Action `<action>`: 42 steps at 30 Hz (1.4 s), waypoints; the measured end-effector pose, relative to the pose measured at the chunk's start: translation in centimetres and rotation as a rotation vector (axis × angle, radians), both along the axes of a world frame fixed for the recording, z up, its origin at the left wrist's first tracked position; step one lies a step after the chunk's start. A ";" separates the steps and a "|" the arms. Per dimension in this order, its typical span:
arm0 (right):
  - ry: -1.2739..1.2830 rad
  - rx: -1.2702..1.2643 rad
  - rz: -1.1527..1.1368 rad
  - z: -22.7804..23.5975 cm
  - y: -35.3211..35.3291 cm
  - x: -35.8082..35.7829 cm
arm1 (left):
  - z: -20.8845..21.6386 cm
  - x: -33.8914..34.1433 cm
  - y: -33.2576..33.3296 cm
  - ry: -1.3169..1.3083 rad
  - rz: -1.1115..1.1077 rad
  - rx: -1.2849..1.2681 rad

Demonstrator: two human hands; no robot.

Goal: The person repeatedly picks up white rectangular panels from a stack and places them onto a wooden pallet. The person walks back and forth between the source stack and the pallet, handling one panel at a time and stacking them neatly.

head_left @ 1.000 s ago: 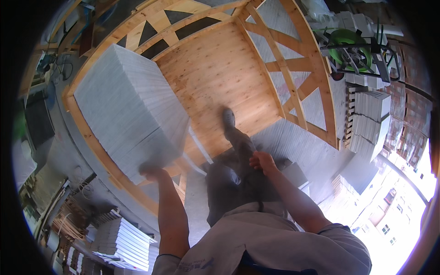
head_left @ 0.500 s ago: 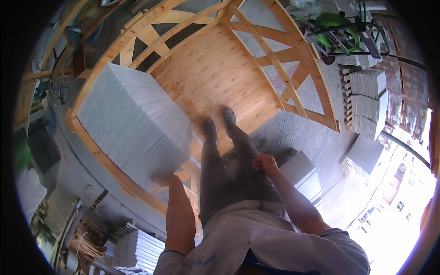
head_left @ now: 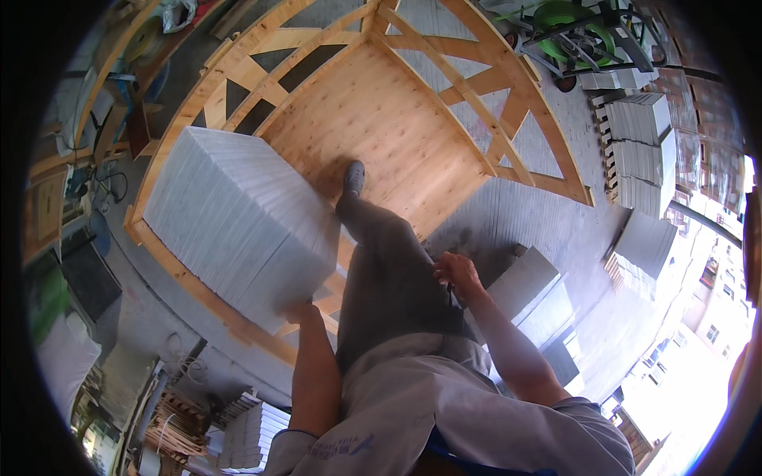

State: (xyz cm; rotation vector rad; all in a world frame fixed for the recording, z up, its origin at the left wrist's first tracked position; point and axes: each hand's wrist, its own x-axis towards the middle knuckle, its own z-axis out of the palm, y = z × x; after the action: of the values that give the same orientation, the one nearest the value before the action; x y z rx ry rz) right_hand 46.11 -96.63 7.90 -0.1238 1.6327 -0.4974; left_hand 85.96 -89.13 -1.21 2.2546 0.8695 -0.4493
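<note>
A tall stack of grey-white panels (head_left: 238, 214) stands on edge along the left side of a large open wooden crate (head_left: 381, 127). My left hand (head_left: 300, 312) is at the stack's near corner and seems to touch it; its fingers are smeared and partly hidden. Beside my right thigh, my right hand (head_left: 456, 274) is closed with curled fingers. Something thin and dark shows just below them, too small to name. One of my shoes (head_left: 354, 176) stands on the crate's plywood floor, next to the panels.
Slatted wooden sides (head_left: 492, 103) enclose the crate's far and right edges. To my right a block of grey panels (head_left: 524, 282) stands on the concrete floor. Farther right are stacked panels on a pallet (head_left: 635, 151) and a cart with a green reel (head_left: 567, 36).
One leg has stepped forward and left along the panels, and the other shoe is no longer visible. My right hand stays by my thigh; my left stays at the stack's near corner.
</note>
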 end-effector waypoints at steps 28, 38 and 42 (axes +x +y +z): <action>0.218 0.150 0.139 1.8 3.5 -1.3 | -7.3 2.9 4.2 -0.072 -0.002 0.190; 0.272 0.142 0.070 2.7 4.6 -1.7 | -1.3 0.3 0.0 -0.071 0.208 -0.002; 0.255 0.146 0.105 2.7 4.8 -3.3 | 0.8 -0.5 -1.7 -0.101 0.363 -0.201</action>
State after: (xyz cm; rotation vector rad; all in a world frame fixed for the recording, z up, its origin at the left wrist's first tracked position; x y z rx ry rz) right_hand 42.79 -91.81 10.56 -0.1682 1.8947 -0.2896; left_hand 85.45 -90.86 -0.41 1.8690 1.1001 -0.2410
